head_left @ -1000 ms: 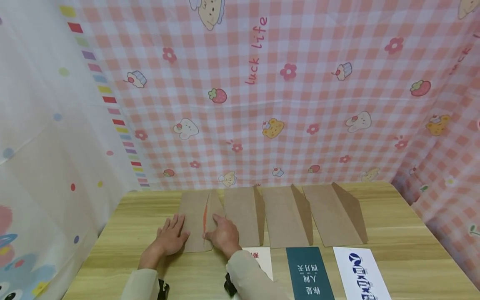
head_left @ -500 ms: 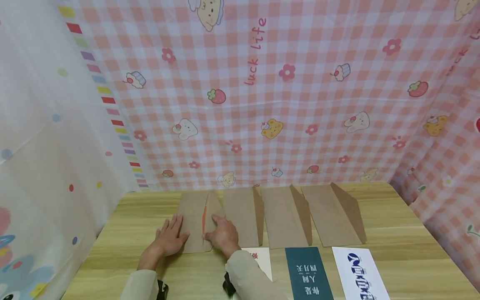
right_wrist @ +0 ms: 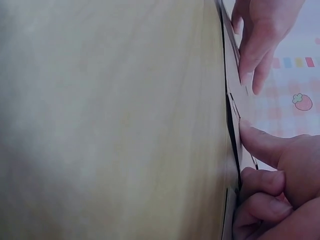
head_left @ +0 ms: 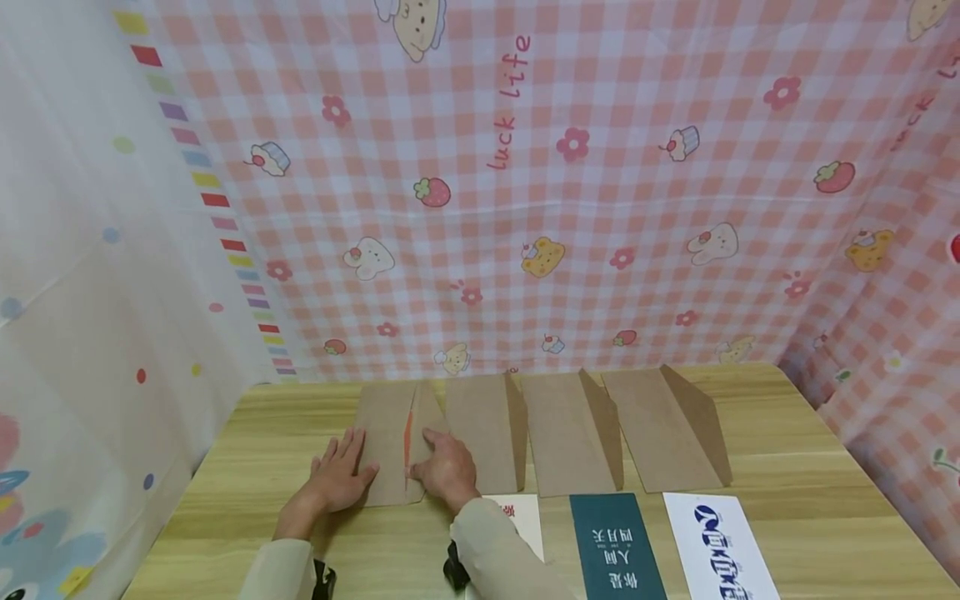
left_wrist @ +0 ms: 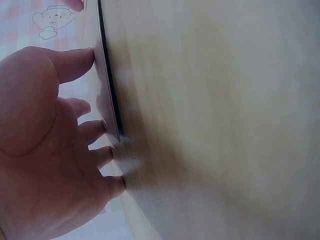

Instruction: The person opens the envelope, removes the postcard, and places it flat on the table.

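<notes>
A brown kraft envelope (head_left: 386, 442) lies at the left of the row, its flap (head_left: 427, 408) turned to the right. An orange strip (head_left: 408, 437) shows in the slit at its mouth. My left hand (head_left: 333, 479) rests on the envelope's left side with fingers spread and fairly straight. On the flap side my right hand (head_left: 448, 471) holds the envelope, thumb at the mouth. In the right wrist view that thumb (right_wrist: 262, 142) touches the paper and the other fingers (right_wrist: 260, 200) are curled beside it. What lies under the curled fingers is hidden.
Several more kraft envelopes (head_left: 483, 433) lie to the right, flaps unfolded. In front of them lie a cream card (head_left: 525, 517) partly under the right sleeve, a dark green card (head_left: 618, 542) and a white card (head_left: 716, 533). A checked cloth (head_left: 480, 250) hangs behind the wooden table (head_left: 810, 500).
</notes>
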`<state>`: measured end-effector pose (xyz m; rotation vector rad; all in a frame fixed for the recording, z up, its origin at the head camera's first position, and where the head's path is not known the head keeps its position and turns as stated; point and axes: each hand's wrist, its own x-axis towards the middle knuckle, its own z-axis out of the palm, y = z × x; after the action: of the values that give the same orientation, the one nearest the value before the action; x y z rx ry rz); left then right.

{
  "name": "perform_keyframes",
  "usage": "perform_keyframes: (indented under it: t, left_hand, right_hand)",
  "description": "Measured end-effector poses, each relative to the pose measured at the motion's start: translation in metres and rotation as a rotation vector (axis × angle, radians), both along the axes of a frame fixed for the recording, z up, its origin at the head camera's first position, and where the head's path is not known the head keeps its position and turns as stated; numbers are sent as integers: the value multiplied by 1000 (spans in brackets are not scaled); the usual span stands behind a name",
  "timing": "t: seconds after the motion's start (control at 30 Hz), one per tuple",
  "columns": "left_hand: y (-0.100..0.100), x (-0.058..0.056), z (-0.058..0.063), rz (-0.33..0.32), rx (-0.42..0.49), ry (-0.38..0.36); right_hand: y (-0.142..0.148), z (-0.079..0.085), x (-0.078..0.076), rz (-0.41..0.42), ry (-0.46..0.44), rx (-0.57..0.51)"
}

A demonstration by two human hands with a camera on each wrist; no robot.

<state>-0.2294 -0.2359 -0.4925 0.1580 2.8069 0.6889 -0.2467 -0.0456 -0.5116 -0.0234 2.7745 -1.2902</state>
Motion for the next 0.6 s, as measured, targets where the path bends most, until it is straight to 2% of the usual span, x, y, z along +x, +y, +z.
perform_keyframes:
  t: [0.47, 0.6]
  left_hand:
    - [0, 0, 2, 2, 2, -12]
    - [0, 0, 1, 1, 0, -9]
  right_hand:
    - [3, 1, 1, 26, -13, -33]
    - [2, 1, 2, 25, -2, -5]
